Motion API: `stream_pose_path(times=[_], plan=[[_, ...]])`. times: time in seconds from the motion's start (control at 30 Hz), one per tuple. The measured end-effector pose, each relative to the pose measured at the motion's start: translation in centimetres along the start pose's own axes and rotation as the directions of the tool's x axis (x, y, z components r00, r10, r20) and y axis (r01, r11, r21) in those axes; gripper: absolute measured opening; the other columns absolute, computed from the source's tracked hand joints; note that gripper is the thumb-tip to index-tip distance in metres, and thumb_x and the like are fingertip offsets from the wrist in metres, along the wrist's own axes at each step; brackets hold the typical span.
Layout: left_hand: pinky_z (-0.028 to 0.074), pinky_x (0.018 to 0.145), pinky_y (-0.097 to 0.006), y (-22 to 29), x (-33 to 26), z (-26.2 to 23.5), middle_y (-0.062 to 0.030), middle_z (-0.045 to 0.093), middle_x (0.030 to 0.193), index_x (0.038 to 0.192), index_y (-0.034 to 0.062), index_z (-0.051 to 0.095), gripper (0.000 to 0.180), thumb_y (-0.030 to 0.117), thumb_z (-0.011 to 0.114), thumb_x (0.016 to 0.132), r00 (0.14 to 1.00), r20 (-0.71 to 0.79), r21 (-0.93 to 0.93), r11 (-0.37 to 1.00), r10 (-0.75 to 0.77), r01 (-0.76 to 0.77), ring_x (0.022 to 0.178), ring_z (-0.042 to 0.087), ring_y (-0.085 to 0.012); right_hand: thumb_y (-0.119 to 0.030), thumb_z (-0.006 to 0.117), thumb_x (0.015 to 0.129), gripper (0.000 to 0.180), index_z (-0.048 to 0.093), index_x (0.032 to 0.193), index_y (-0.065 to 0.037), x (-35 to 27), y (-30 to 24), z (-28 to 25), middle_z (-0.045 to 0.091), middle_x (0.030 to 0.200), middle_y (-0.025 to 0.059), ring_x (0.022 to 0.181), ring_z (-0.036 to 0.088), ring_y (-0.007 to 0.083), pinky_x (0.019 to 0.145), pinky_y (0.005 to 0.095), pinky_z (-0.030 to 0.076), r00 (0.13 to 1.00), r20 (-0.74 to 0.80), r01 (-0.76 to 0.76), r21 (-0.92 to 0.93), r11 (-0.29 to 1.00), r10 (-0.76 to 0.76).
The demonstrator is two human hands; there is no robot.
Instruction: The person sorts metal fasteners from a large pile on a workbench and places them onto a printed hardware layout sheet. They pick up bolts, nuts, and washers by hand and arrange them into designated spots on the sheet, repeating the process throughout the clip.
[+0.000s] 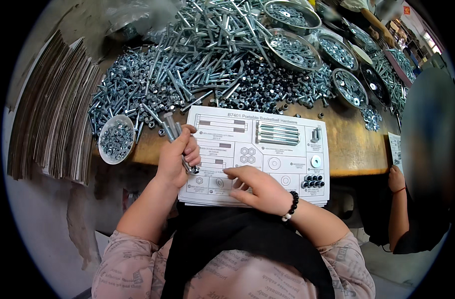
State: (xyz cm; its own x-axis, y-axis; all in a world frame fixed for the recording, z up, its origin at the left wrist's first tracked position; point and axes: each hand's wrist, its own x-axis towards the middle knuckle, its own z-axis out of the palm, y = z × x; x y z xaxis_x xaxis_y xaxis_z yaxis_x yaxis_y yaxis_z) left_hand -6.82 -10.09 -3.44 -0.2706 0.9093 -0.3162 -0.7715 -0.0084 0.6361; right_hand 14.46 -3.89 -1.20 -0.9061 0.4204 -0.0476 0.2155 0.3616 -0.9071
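My left hand point(178, 153) is closed around a few long silver bolts point(170, 124), held upright at the left edge of a printed hardware sheet point(267, 192). The fingers of my right hand point(260, 188) are stretched out, resting over the sheet's lower middle with nothing visible in them. On the sheet, several long bolts point(277, 133) lie side by side at the upper middle. Two short dark bolts point(315, 134) are at its right, above a single washer point(315, 161). Several black nuts point(313, 181) sit grouped at the lower right.
Loose bolts point(207, 35) and nuts point(260, 82) are heaped beyond the sheet. A white bowl of nuts point(117, 139) stands left, near stacked cardboard point(58, 109). Metal bowls of washers point(293, 50) stand at the far right. Another person's hand point(397, 179) holds a sheet at right.
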Motion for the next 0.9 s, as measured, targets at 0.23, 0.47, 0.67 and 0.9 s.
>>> stream_pose_path(times=[0.23, 0.47, 0.67, 0.9], plan=[[0.032, 0.047, -0.024, 4.5, 5.7, -3.5, 0.0008, 0.045, 0.069, 0.102, 0.0083, 0.053, 0.019, 0.022, 0.050, 0.089, 0.946, -0.131, 0.433, 0.875, 0.296, -0.214, 0.051, 0.037, -0.0080, -0.017, 0.060, 0.082, 0.042, 0.049, 0.119, -0.002, 1.1, -0.3, 0.8, 0.056, 0.099, 0.0139, 0.083, 0.059, 0.0210, 0.073, 0.0308, 0.048, 0.999, 0.046, -0.008, 0.048, 0.999, 0.006], [0.045, 0.072, -0.044, 12.1, 12.7, -3.1, -0.0173, 0.061, 0.094, 0.101, 0.0080, 0.058, 0.032, 0.033, 0.057, 0.081, 0.746, 0.173, 0.924, -0.368, 0.643, 0.103, 0.088, 0.058, -0.0350, -0.015, 0.059, 0.082, 0.038, 0.051, 0.117, -0.003, 0.4, 0.1, -0.2, 0.056, 0.100, 0.0119, 0.083, 0.059, 0.0188, 0.072, 0.0293, 0.048, 0.998, -0.024, -0.050, 0.061, 0.997, 0.051], [0.045, 0.077, -0.043, 14.0, 16.7, -2.8, -0.0103, 0.058, 0.099, 0.108, 0.0110, 0.056, 0.048, 0.049, 0.056, 0.078, 0.764, 0.396, 0.637, -0.752, 0.510, 0.172, 0.097, 0.056, -0.0306, -0.017, 0.060, 0.082, 0.037, 0.052, 0.115, -0.004, -0.6, 0.8, -0.9, 0.057, 0.098, 0.0118, 0.081, 0.059, 0.0197, 0.071, 0.0297, 0.048, 0.997, -0.060, -0.042, 0.029, 0.999, 0.044], [0.035, 0.093, -0.041, 13.1, 17.4, -7.5, -0.0101, 0.049, 0.124, 0.128, 0.0131, 0.044, 0.060, 0.043, 0.058, 0.078, 0.767, 0.486, 0.628, -0.778, 0.419, 0.027, 0.111, 0.047, -0.0283, -0.007, 0.058, 0.081, 0.032, 0.054, 0.112, -0.001, -2.4, 1.7, -4.0, 0.059, 0.099, 0.0089, 0.086, 0.059, 0.0158, 0.075, 0.0281, 0.047, 0.975, -0.167, -0.165, -0.078, 0.983, 0.150]])
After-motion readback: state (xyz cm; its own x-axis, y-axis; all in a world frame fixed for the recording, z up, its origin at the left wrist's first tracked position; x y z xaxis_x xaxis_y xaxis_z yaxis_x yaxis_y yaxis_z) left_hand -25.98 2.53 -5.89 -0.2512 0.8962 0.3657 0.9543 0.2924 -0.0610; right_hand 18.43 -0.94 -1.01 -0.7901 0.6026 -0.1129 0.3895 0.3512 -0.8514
